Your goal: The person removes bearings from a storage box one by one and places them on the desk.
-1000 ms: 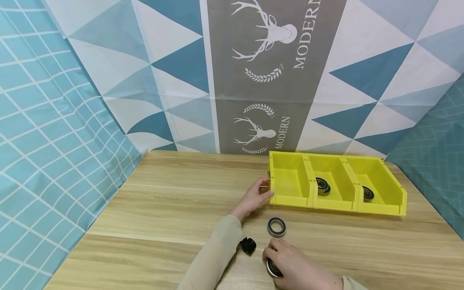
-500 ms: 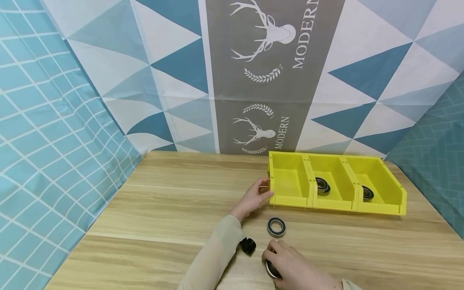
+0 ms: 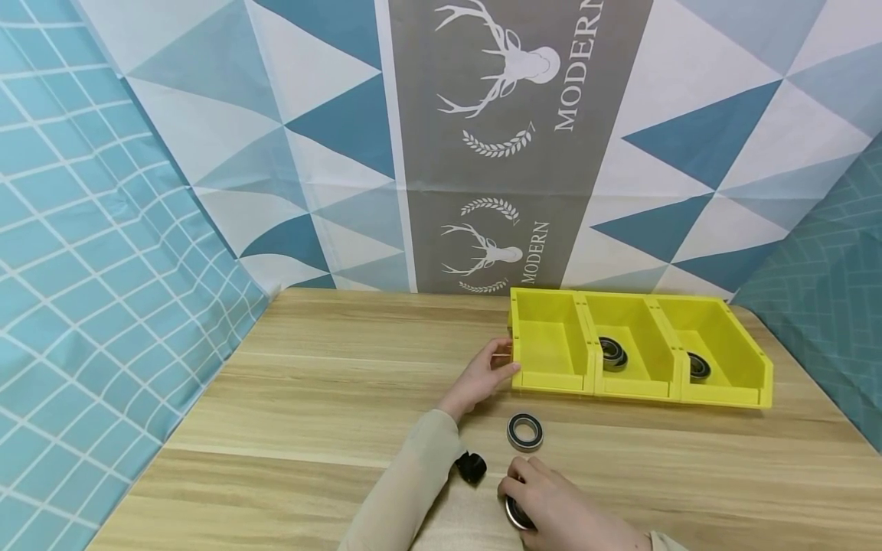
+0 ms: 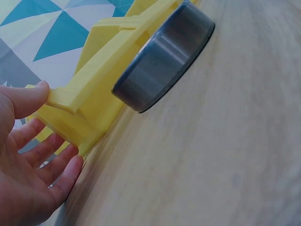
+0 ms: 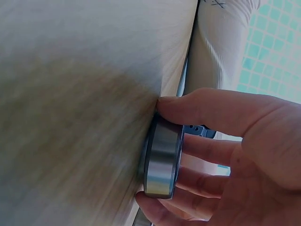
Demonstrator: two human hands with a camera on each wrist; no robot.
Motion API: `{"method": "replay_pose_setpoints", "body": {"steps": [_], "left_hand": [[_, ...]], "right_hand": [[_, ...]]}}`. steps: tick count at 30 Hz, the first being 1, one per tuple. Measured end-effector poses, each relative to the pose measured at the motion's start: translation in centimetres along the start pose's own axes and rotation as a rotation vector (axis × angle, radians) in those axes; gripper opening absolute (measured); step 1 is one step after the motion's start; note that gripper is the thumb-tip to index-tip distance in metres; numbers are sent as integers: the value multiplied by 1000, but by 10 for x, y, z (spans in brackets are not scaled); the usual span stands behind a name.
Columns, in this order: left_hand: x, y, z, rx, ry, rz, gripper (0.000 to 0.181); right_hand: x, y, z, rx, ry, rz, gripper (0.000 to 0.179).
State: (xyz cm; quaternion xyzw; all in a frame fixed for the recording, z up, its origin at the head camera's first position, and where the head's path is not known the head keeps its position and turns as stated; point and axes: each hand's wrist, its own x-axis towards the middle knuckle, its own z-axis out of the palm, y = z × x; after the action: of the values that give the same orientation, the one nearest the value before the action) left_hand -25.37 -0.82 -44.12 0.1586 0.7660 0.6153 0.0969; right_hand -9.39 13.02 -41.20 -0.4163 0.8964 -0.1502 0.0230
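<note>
My right hand (image 3: 561, 501) pinches a ball bearing (image 3: 517, 513) at the table's near side. In the right wrist view the bearing's steel outer ring (image 5: 162, 162) sits between the thumb and the fingers, close against the wood. A second bearing (image 3: 525, 432) lies flat on the table beyond that hand; its edge (image 4: 164, 59) looms large in the left wrist view. My left hand (image 3: 480, 377) rests at the left end of the yellow bin row (image 3: 554, 383). Its thumb touches the front corner and its loosely extended fingers lie along the outer side wall (image 4: 70, 125).
The bins stand side by side at the back right. Bearings (image 3: 612, 353) are in the middle bin, and another bearing (image 3: 699, 367) is in the right bin. Behind the wooden table (image 3: 310, 367) hangs a patterned cloth (image 3: 331, 153). A small black device (image 3: 472, 467) sits at the left wrist.
</note>
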Motion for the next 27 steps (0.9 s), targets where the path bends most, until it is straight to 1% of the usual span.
{"method": "replay_pose_setpoints", "body": {"steps": [8,15,22,27], "left_hand": [[0,0,0,2,-8,7,45],[0,0,0,4,-5,10,44],[-1,0,0,-3,-7,3,45],[-1,0,0,-6,-12,2,46]], "right_hand": [[0,0,0,-23,25,-10,35],[1,-1,0,-17,-50,21,34],[0,-3,1,-91,-18,1,36],[0,-4,2,-100,-21,10,37]]}}
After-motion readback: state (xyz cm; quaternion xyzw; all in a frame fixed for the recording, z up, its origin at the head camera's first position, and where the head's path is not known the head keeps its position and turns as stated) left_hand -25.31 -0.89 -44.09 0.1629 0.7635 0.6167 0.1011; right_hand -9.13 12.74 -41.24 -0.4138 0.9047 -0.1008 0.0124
